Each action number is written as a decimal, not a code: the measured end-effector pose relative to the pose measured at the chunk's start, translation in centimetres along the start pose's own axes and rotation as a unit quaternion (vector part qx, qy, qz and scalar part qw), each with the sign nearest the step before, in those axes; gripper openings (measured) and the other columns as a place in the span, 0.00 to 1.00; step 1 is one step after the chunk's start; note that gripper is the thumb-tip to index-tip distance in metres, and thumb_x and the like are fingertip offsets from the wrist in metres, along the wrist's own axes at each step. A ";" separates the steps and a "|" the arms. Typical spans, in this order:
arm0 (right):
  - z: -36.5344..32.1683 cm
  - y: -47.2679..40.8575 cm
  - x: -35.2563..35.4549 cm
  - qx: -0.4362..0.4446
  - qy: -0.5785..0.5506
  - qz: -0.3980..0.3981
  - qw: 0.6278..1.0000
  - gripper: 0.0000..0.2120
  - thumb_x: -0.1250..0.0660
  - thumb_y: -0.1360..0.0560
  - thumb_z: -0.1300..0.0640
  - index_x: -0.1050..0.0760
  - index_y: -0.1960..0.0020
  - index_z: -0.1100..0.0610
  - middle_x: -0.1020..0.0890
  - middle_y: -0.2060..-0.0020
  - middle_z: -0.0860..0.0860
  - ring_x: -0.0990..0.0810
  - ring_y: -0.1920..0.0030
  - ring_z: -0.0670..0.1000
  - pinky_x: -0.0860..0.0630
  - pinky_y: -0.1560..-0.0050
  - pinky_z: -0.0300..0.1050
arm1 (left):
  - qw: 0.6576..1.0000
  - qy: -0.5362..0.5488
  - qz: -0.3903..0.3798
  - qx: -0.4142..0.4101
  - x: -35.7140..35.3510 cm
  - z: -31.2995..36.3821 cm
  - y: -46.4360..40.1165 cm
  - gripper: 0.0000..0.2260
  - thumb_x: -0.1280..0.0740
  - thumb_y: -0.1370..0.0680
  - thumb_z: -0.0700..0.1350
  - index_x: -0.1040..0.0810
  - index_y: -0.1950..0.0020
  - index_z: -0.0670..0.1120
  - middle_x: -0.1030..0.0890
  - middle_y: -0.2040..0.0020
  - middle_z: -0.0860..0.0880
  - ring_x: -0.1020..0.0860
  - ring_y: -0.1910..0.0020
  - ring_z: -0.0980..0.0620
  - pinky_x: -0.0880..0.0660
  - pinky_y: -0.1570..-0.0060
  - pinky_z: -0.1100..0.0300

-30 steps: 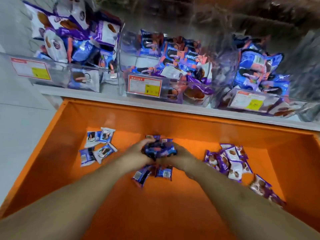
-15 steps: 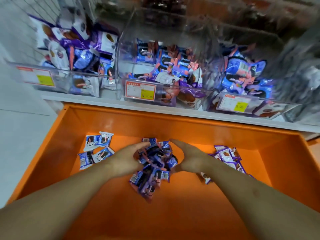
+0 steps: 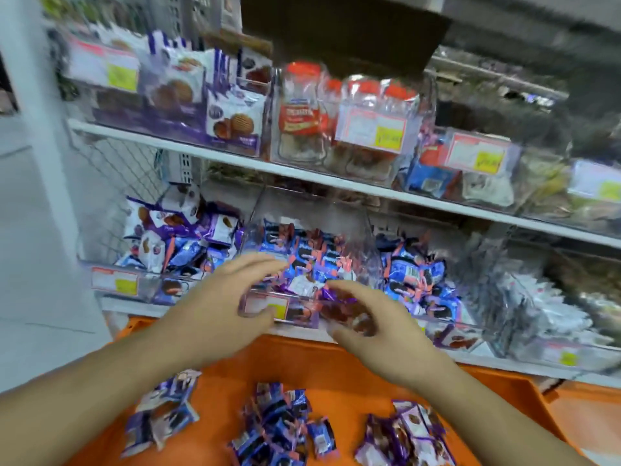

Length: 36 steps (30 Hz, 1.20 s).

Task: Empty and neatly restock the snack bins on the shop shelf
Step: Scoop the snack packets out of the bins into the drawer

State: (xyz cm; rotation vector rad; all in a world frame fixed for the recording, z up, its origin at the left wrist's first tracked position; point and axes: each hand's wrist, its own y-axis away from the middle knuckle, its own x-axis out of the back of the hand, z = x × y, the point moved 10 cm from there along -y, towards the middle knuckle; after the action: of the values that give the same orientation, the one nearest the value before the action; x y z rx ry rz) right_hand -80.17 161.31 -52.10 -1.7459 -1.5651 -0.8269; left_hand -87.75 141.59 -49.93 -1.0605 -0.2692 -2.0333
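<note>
My left hand [image 3: 221,294] and my right hand [image 3: 366,327] are raised in front of the middle clear snack bin [image 3: 371,260] on the lower shelf, fingers spread and holding nothing. That bin holds several blue and purple snack packets [image 3: 312,253]. Below my arms, three small heaps of packets lie in the orange crate [image 3: 336,368]: a left heap [image 3: 164,415], a middle heap [image 3: 279,428] and a right heap [image 3: 406,435]. The picture is blurred by motion.
A left bin [image 3: 111,284] with purple-white packets and a right bin [image 3: 447,326] with blue packets flank the middle one. The upper shelf [image 3: 235,158] carries biscuit boxes and red-lidded jars [image 3: 302,109]. A white pillar [image 3: 37,163] stands at the left.
Both hands let go of the bunch of blue packets in the crate and rose to the middle bin. The view tilted upward, bringing the upper shelf into sight.
</note>
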 end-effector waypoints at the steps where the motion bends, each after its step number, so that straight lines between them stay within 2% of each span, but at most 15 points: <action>1: -0.3 -1.7 0.6 0.008 0.016 0.025 1.000 0.27 0.28 0.21 0.44 0.33 0.24 0.35 0.27 0.36 0.35 0.26 0.39 0.35 0.31 0.40 0.30 | 0.999 -0.018 0.018 0.025 0.3 -1.9 -0.8 0.30 0.31 0.22 0.58 0.38 0.23 0.71 0.40 0.23 0.69 0.38 0.24 0.63 0.38 0.23 0.54; 3: -0.2 -6.3 1.2 0.022 0.040 0.056 0.997 0.30 0.27 0.22 0.44 0.33 0.23 0.38 0.29 0.32 0.40 0.28 0.32 0.41 0.29 0.33 0.38 | 0.995 -0.054 0.056 0.058 1.3 -5.1 -2.7 0.34 0.39 0.25 0.69 0.44 0.20 0.69 0.45 0.18 0.64 0.41 0.20 0.56 0.40 0.21 0.46; 4: 0.4 -8.9 0.8 0.016 0.048 0.053 0.997 0.32 0.27 0.23 0.43 0.34 0.22 0.39 0.30 0.30 0.43 0.30 0.29 0.43 0.31 0.30 0.39 | 0.994 -0.064 0.061 0.063 1.5 -6.3 -3.7 0.36 0.44 0.26 0.72 0.47 0.18 0.67 0.47 0.17 0.62 0.43 0.18 0.55 0.41 0.21 0.44; 7: 2.0 -16.4 -0.7 -0.009 0.092 0.032 0.995 0.40 0.24 0.26 0.40 0.36 0.19 0.45 0.31 0.24 0.49 0.34 0.23 0.49 0.37 0.27 0.37 | 0.993 -0.076 0.057 0.071 0.1 -8.8 -4.6 0.36 0.47 0.21 0.71 0.57 0.17 0.65 0.58 0.17 0.64 0.54 0.18 0.62 0.50 0.18 0.46; 11: 4.6 -24.7 -4.2 -0.039 0.160 -0.021 0.986 0.47 0.24 0.28 0.36 0.43 0.16 0.46 0.42 0.17 0.52 0.44 0.18 0.54 0.42 0.19 0.47 | 0.990 -0.117 0.052 0.064 -0.3 -9.2 -4.6 0.34 0.51 0.19 0.70 0.70 0.21 0.68 0.65 0.20 0.68 0.61 0.19 0.62 0.57 0.18 0.50; 14: 5.5 -28.3 -7.1 -0.029 0.206 -0.044 0.977 0.53 0.23 0.32 0.32 0.46 0.16 0.45 0.43 0.18 0.54 0.43 0.18 0.58 0.40 0.20 0.50 | 0.987 -0.127 0.065 0.067 0.1 -10.0 -4.4 0.32 0.54 0.19 0.71 0.74 0.25 0.72 0.66 0.20 0.68 0.62 0.18 0.61 0.58 0.18 0.49; 16: 5.9 -29.3 -8.4 -0.033 0.231 -0.052 0.971 0.58 0.23 0.36 0.27 0.49 0.16 0.41 0.42 0.21 0.54 0.38 0.23 0.63 0.35 0.23 0.56 | 0.990 -0.107 0.062 0.066 0.1 -10.4 -4.4 0.32 0.51 0.19 0.70 0.74 0.26 0.74 0.63 0.19 0.69 0.59 0.18 0.60 0.56 0.18 0.48; 18: 6.5 -29.7 -9.2 -0.040 0.214 -0.058 0.974 0.59 0.21 0.38 0.28 0.50 0.17 0.38 0.41 0.26 0.54 0.36 0.27 0.64 0.31 0.26 0.58 | 0.993 -0.083 0.063 0.057 0.0 -10.5 -4.3 0.34 0.48 0.19 0.68 0.72 0.25 0.74 0.60 0.19 0.70 0.56 0.18 0.61 0.54 0.18 0.50; 22: 7.3 -29.9 -9.3 -0.063 0.172 -0.071 0.981 0.54 0.18 0.38 0.32 0.42 0.20 0.38 0.40 0.32 0.53 0.33 0.30 0.62 0.29 0.27 0.56 | 0.994 -0.070 0.061 0.053 -0.1 -10.0 -4.2 0.36 0.44 0.18 0.65 0.72 0.25 0.74 0.59 0.25 0.76 0.55 0.24 0.69 0.55 0.22 0.58; 24: 7.6 -30.0 -9.3 -0.075 0.149 -0.067 0.984 0.49 0.17 0.39 0.33 0.35 0.24 0.39 0.38 0.34 0.52 0.31 0.33 0.58 0.29 0.27 0.50 | 0.995 -0.064 0.053 0.062 -0.1 -10.0 -4.2 0.36 0.44 0.17 0.65 0.72 0.25 0.74 0.58 0.29 0.78 0.57 0.30 0.73 0.54 0.22 0.59; 26: 7.4 -30.2 -9.1 -0.064 0.123 -0.048 0.989 0.43 0.15 0.41 0.35 0.31 0.32 0.36 0.34 0.35 0.51 0.30 0.36 0.54 0.28 0.29 0.44 | 0.995 -0.060 0.049 0.067 -0.1 -10.0 -4.2 0.35 0.45 0.17 0.65 0.71 0.24 0.74 0.59 0.30 0.78 0.58 0.32 0.74 0.53 0.22 0.58; 29: 6.5 -29.6 -9.0 -0.045 0.110 -0.045 0.992 0.37 0.15 0.39 0.38 0.30 0.37 0.37 0.30 0.36 0.50 0.26 0.39 0.54 0.26 0.38 0.44 | 0.995 -0.047 0.045 0.069 -0.2 -10.0 -4.1 0.35 0.45 0.17 0.65 0.70 0.24 0.74 0.58 0.23 0.75 0.57 0.28 0.72 0.53 0.20 0.55; 32: 5.4 -28.7 -8.8 -0.032 0.097 -0.042 0.994 0.34 0.15 0.37 0.41 0.30 0.38 0.38 0.22 0.40 0.44 0.21 0.43 0.51 0.24 0.46 0.44 | 0.996 -0.031 0.042 0.074 -0.4 -10.1 -4.0 0.34 0.44 0.17 0.65 0.69 0.24 0.75 0.56 0.19 0.71 0.56 0.20 0.66 0.53 0.19 0.51; 36: 4.6 -27.7 -7.9 -0.015 0.086 -0.004 0.996 0.30 0.17 0.33 0.45 0.27 0.36 0.41 0.21 0.44 0.44 0.20 0.48 0.51 0.25 0.51 0.42 | 0.996 -0.014 0.041 0.074 -0.3 -10.0 -4.1 0.34 0.43 0.18 0.65 0.67 0.23 0.75 0.53 0.18 0.70 0.54 0.19 0.65 0.49 0.18 0.47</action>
State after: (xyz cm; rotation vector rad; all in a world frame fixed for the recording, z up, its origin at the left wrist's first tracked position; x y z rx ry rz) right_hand -108.27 162.60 -59.68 -1.6444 -1.4536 -0.9827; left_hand -96.58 139.26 -55.68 -0.9932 -0.3783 -1.8965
